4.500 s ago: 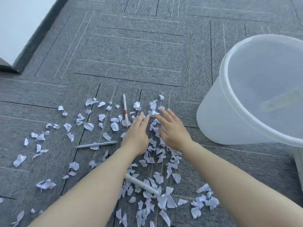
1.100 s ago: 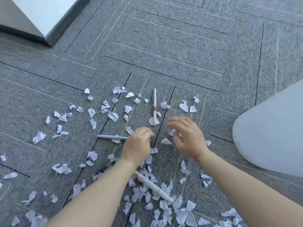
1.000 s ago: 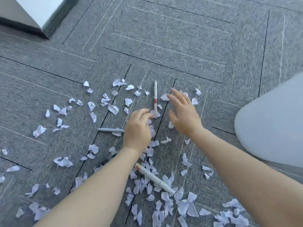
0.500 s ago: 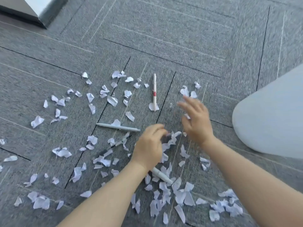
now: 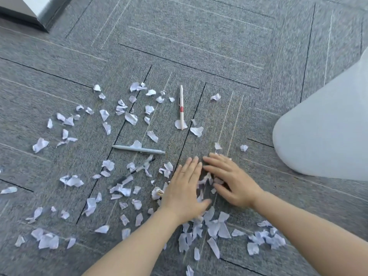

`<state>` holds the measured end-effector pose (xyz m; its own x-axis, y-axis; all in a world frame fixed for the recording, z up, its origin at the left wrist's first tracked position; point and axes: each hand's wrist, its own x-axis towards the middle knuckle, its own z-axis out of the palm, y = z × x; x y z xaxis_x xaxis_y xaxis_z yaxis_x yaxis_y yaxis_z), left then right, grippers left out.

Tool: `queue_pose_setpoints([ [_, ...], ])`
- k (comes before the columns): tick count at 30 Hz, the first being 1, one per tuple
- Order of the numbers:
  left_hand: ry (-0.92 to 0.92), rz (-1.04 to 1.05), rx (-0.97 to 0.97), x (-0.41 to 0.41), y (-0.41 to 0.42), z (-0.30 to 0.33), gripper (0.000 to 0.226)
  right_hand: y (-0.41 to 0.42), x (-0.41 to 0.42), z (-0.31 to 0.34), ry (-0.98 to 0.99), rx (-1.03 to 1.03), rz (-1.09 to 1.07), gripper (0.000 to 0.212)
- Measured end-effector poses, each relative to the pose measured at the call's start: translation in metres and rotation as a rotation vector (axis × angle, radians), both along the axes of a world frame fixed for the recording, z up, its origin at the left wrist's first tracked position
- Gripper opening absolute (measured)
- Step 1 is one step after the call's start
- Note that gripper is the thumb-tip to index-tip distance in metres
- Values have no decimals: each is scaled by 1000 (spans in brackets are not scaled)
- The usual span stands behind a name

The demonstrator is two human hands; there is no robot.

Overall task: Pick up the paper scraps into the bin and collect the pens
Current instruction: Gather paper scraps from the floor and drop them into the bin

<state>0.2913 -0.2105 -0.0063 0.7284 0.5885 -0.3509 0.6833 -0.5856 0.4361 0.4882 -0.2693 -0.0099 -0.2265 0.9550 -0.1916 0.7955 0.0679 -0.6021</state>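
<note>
Several white paper scraps [image 5: 130, 118] lie scattered over the grey carpet. A heap of scraps [image 5: 216, 226] sits just below my hands. My left hand [image 5: 184, 188] and my right hand [image 5: 232, 179] lie flat on the floor side by side, fingers spread, with a few scraps between them. A white pen with a red band [image 5: 181, 107] lies upright above the hands. A grey pen [image 5: 138, 150] lies crosswise to the left. A black-tipped pen [image 5: 133, 172] lies slanted among scraps. The end of another white pen [image 5: 159, 193] peeks out beside my left hand.
The side of a translucent white bin [image 5: 326, 136] fills the right edge; its opening is out of view. A dark baseboard and wall corner [image 5: 29, 16] stand at the top left. Grey carpet tiles [image 5: 199, 46] stretch beyond the scraps.
Both hands have flattened and drawn together toward me, sweeping scraps into the heap. The left hand, curled half a second ago, now lies spread. The camera view has tilted slightly.
</note>
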Motion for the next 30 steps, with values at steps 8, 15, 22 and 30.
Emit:
queue_pose_setpoints([
  [8, 119, -82, 124, -47, -2, 19, 121, -7, -11, 5, -222, 12, 33, 79],
  [15, 238, -71, 69, -37, -5, 16, 117, -16, -31, 6, -224, -53, 229, 89],
  [22, 306, -268, 101, -62, -29, 20, 129, -68, -43, -18, -362, 118, 289, 103],
  [30, 221, -169, 295, -34, -17, 8, 80, -35, -49, -23, -399, 364, 22, 33],
])
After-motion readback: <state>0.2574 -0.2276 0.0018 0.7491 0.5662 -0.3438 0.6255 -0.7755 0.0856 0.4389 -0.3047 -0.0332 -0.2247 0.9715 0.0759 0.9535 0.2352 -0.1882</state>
